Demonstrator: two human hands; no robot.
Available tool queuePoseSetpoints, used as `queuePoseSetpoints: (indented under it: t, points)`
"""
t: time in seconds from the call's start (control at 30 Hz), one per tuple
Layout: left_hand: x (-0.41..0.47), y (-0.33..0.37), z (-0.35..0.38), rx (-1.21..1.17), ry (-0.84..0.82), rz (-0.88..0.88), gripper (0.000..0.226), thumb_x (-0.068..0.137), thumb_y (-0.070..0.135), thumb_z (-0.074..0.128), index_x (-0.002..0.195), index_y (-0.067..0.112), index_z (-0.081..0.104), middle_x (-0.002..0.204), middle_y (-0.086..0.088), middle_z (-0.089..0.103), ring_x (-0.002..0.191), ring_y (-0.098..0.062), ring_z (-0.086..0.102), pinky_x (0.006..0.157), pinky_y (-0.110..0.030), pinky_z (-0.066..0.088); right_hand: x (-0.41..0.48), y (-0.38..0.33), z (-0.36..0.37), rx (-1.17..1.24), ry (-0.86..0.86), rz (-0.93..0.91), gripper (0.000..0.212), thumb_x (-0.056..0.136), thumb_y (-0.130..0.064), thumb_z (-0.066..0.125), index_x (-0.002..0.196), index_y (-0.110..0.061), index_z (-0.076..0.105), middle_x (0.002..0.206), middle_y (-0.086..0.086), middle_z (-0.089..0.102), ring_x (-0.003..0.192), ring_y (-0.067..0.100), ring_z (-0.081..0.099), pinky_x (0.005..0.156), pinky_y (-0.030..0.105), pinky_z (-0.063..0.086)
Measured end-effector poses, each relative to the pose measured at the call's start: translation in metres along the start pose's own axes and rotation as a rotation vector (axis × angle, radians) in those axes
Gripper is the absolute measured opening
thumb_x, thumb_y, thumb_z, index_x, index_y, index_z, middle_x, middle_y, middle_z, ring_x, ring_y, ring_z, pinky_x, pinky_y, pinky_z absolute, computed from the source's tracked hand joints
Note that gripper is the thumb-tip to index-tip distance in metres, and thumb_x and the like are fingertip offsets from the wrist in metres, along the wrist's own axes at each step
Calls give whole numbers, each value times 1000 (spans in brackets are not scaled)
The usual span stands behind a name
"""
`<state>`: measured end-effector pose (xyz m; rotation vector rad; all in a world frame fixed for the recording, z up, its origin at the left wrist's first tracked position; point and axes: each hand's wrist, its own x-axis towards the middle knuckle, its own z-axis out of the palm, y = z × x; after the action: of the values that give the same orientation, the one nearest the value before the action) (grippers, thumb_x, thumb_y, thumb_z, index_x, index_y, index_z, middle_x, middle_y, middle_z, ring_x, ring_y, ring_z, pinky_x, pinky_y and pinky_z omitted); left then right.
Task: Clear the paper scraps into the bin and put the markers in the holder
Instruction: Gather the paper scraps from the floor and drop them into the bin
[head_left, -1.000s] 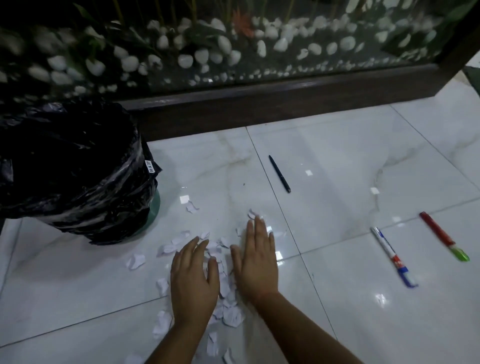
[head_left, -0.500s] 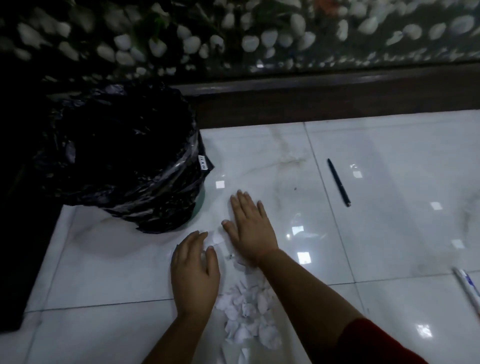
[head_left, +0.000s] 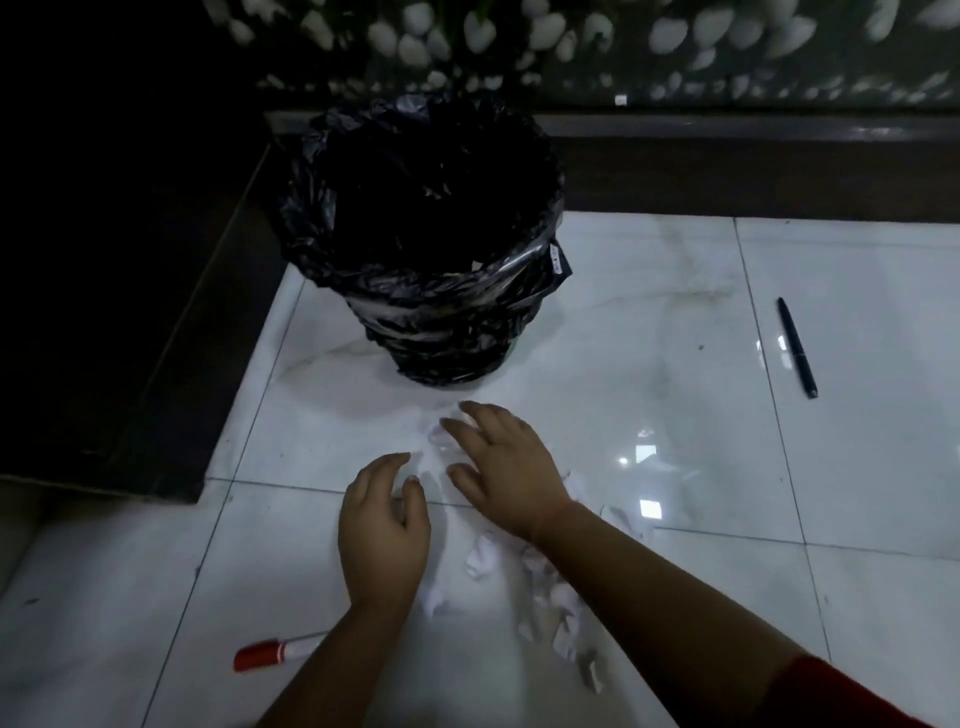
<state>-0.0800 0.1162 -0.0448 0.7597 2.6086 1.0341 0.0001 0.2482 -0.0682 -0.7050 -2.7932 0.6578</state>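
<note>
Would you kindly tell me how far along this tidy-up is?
Done: nothing visibly. In hand: the left hand and right hand rest among paper scraps on the floor before the bin. Left: binning scraps; the red-capped marker and black pen lie loose, no holder visible.

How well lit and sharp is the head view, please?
Head view: dim, the left edge nearly black; glare patches on the glossy white marble floor tiles right of the right hand; torn white paper scraps beside it look smeared; inside the black-bagged bin no detail shows.

Single head-worn wide-angle view, looking steeply down and forward, close over the tiled floor (head_left: 675, 364)
</note>
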Motion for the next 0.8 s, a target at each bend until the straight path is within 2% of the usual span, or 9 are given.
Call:
queuePoseSetpoints:
  t: [0.1,0.13,0.2,0.3,0.37,0.43,0.5,0.6,0.8]
  points:
    - [-6,-6,-10,8,-20,16,37,85,26,46,113,10,64,114,-9,67,106,-27,61,91,-34,46,4,-21,15,-89,-277,4,56,92,-42,46,143,-19,42,155,7,33,144,28,26,115,60,10]
    - [-9,-7,-13,6,-26,23,36,86,26,46,113,10,64,114,-8,67,106,-26,61,91,-32,46,-2,-25,19,-127,-289,-12,54,91,-41,47,140,-18,45,153,7,37,143,28,27,114,61,10]
    - [-13,-11,-20,-3,-28,25,35,86,25,46,112,12,65,115,-7,67,107,-24,61,91,-27,43,-23,-30,22,-183,-254,-73,45,87,-37,50,124,-15,60,137,9,56,131,32,47,109,59,28]
    - [-22,-18,-34,-35,-3,31,29,89,20,50,113,11,65,115,-8,67,108,-24,61,91,-26,41,-60,-25,22,-187,-136,-137,32,86,-34,50,103,-12,66,109,10,65,106,32,60,102,47,42]
    - [-25,-23,-42,-36,-5,40,26,90,14,55,114,10,64,117,-9,66,109,-25,60,91,-26,40,-77,-30,18,-216,-48,-112,29,86,-33,51,101,-12,64,105,9,64,102,31,60,104,47,40]
    - [-26,-28,-50,-13,-20,61,27,90,14,57,116,10,63,118,-9,65,111,-24,59,91,-25,39,-86,-43,22,-258,-35,-122,34,86,-36,49,108,-15,62,114,8,63,114,32,57,108,52,35]
    - [-30,-32,-56,5,-40,65,29,90,15,57,118,10,62,120,-9,65,112,-23,58,91,-24,38,-93,-57,35,-280,-69,-232,36,88,-36,48,117,-17,61,125,8,62,124,31,53,109,57,33]
    - [-41,-40,-61,4,-63,58,29,90,16,57,118,11,62,119,-8,65,111,-22,58,90,-23,38,-106,-54,51,-287,-15,-379,24,92,-22,53,112,-15,64,122,10,65,120,29,57,110,55,33]
    - [-60,-44,-47,6,-161,156,27,89,16,57,115,11,65,116,-7,67,109,-22,60,93,-24,40,-118,-14,19,-429,154,-58,14,83,-8,53,95,-10,60,102,10,63,107,28,60,114,56,24]
